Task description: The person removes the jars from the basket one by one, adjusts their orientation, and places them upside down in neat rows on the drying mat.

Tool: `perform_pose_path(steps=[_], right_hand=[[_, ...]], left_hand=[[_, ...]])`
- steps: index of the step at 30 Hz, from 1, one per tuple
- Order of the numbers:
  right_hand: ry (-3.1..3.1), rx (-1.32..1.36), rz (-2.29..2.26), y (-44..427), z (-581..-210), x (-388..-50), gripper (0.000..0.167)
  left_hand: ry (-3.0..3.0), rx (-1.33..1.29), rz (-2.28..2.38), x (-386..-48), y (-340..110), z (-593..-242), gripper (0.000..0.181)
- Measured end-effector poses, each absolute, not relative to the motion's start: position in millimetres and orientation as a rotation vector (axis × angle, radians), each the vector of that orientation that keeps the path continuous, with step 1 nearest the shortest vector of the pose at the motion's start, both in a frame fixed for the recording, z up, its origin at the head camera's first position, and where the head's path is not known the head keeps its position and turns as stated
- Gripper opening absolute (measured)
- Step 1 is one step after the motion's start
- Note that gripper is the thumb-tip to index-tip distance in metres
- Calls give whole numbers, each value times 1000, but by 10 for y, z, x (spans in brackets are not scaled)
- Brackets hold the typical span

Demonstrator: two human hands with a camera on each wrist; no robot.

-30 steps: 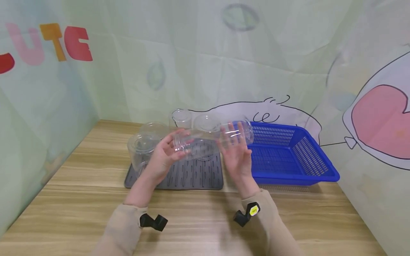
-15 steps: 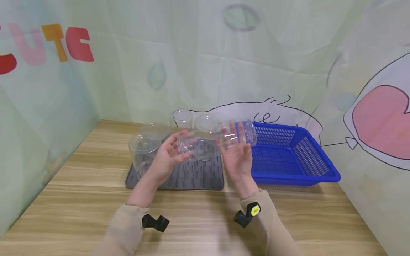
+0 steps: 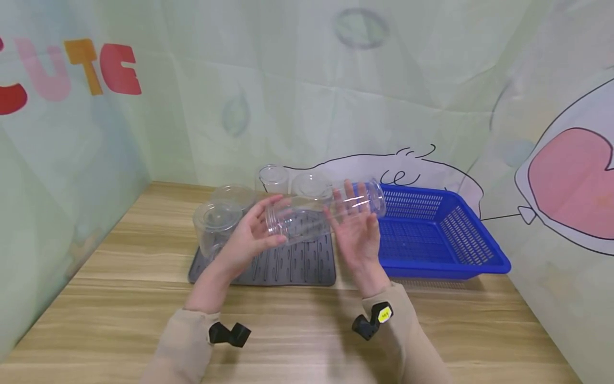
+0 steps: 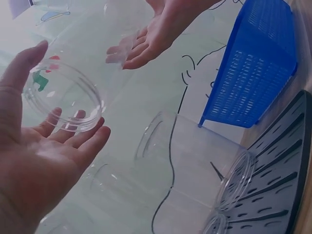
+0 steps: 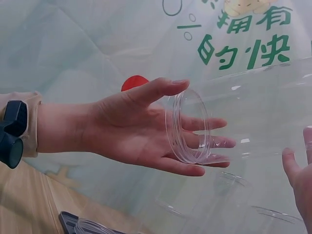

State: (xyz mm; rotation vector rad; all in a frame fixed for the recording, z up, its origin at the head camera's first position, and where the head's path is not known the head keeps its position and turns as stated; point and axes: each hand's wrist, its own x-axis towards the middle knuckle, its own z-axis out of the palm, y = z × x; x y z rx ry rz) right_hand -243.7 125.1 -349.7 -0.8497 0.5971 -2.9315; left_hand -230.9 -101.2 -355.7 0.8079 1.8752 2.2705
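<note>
A tall clear plastic jar [image 3: 307, 220] lies sideways in the air between both hands, above a grey ridged mat [image 3: 292, 266]. Its threaded mouth points left. My left hand [image 3: 245, 234] holds that mouth end, thumb on the near side and fingers on the far side; the left wrist view shows the ringed rim [image 4: 66, 97] between them. Behind and under the other end, my right hand [image 3: 357, 234] touches the jar with fingers straight and spread, palm up. In the right wrist view, the left hand [image 5: 146, 129] appears around the jar's mouth.
Several other clear jars stand on the mat, including a wide one [image 3: 218, 226] at front left and a slim one [image 3: 273, 178] at the back. A blue slotted basket [image 3: 431, 266] sits right of the mat. A printed cloth hangs behind the wooden table [image 3: 297, 330].
The jar and both hands have shifted very slightly to the right. The left hand's thumb and fingers have settled on the mouth end; the standing jars have not moved.
</note>
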Motion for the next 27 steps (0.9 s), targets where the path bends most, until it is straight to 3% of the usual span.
perform_pose_path(steps=[9,17,22,27], right_hand=[[628,-1046,-2838,1269,-3431,-2508,66],[890,-1015,-2850,1264,-3334,-2522,67],[1066,-902,-2883,1247,-3297,-2574,78],[1206,-868,-2878,1217,-3292,-2649,88]], left_hand=[[1955,878,2291,-2246,-1194,-3438,78],[1884,923,2683,-2201,-1366,-3329,47],[1621,944,3008,-2218,-1551,-3287,39],[1434,704,3258,-2270,-1759,-3323,32]])
